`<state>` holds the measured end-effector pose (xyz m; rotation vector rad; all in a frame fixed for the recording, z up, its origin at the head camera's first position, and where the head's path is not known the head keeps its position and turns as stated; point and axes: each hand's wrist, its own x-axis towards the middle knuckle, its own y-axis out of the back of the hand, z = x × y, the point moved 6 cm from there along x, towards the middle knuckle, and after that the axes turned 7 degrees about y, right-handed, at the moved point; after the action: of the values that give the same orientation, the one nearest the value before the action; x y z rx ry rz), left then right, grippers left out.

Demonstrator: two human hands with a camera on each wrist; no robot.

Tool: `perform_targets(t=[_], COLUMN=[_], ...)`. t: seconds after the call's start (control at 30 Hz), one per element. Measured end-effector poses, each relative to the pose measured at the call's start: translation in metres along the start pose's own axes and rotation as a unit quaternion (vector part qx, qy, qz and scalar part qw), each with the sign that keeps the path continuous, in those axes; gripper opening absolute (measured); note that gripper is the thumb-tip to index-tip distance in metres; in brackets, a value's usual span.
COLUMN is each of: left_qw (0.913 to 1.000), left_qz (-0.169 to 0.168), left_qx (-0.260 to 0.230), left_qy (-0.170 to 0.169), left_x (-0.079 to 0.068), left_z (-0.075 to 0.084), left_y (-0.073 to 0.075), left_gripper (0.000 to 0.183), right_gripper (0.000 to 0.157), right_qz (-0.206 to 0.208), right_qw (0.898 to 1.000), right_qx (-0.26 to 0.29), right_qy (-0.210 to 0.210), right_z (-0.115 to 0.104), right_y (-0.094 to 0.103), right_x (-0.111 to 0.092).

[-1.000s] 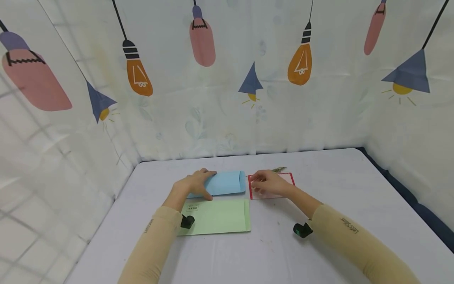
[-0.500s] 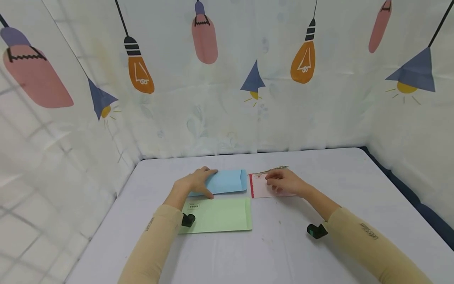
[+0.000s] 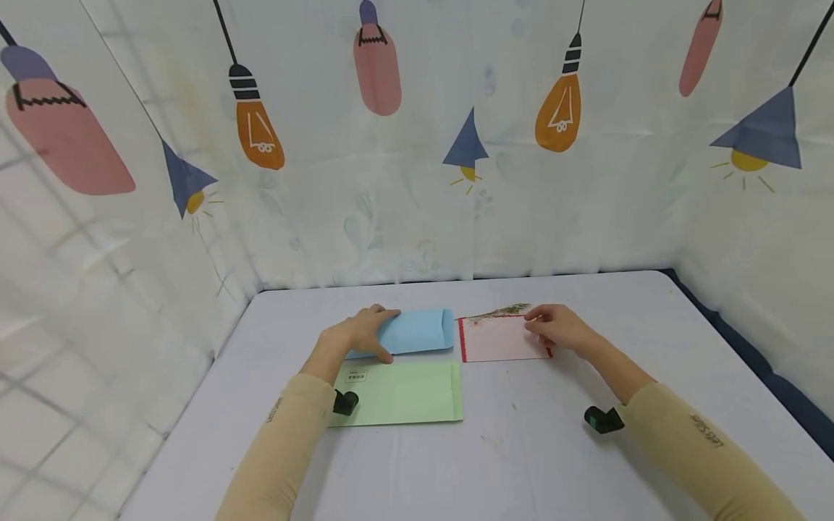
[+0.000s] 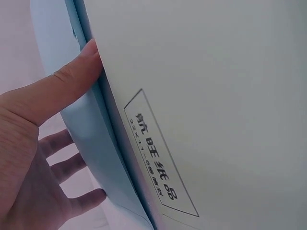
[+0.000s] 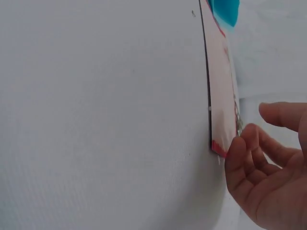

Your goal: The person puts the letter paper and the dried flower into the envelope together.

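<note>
My left hand (image 3: 355, 334) rests across the left end of a light blue envelope (image 3: 418, 333), thumb and fingers spread apart. In the left wrist view, its thumb lies at the blue envelope's near edge and its fingertips at the far edge. Just below lies a pale green envelope (image 3: 400, 398) with a small printed label (image 4: 156, 153). On the right is a pink card (image 3: 495, 340) with red ends. My right hand (image 3: 562, 329) is at that card's right end, fingers loosely bent and thumb apart, the fingertips right at the card's corner.
A dried plant sprig (image 3: 515, 310) lies along the card's far edge. Everything lies on a white-covered table (image 3: 489, 463). Behind it hangs a white curtain (image 3: 404, 202) printed with lamps.
My right hand has slid rightward across the card, from its left end to its right end, uncovering its pink face. The left hand has stayed on the blue envelope.
</note>
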<state>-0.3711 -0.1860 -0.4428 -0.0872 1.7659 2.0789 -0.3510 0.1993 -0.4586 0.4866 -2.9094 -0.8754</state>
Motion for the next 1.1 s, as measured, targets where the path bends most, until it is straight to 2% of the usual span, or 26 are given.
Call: perform_targets(t=[0.2, 0.4, 0.63, 1.1], left_qw=[1.0, 1.0, 0.9999, 0.9999], left_qz=[0.001, 0.002, 0.0, -0.001], left_qx=[0.001, 0.0, -0.008, -0.009], left_qy=[-0.001, -0.007, -0.012, -0.012], left_x=[0.001, 0.0, -0.001, -0.002], left_z=[-0.001, 0.0, 0.0, -0.002], left_y=[0.0, 0.0, 0.0, -0.002], left_gripper=[0.105, 0.105, 0.105, 0.104], right_gripper=[0.044, 0.05, 0.053, 0.037], right_qz=[0.017, 0.013, 0.01, 0.032], right_qw=[0.999, 0.997, 0.995, 0.994], right_qx=[-0.019, -0.046, -0.096, -0.104], right_qy=[-0.04, -0.056, -0.039, -0.006], right_z=[0.011, 0.016, 0.017, 0.017], right_y=[0.009, 0.011, 0.01, 0.007], right_x=[0.003, 0.006, 0.008, 0.009])
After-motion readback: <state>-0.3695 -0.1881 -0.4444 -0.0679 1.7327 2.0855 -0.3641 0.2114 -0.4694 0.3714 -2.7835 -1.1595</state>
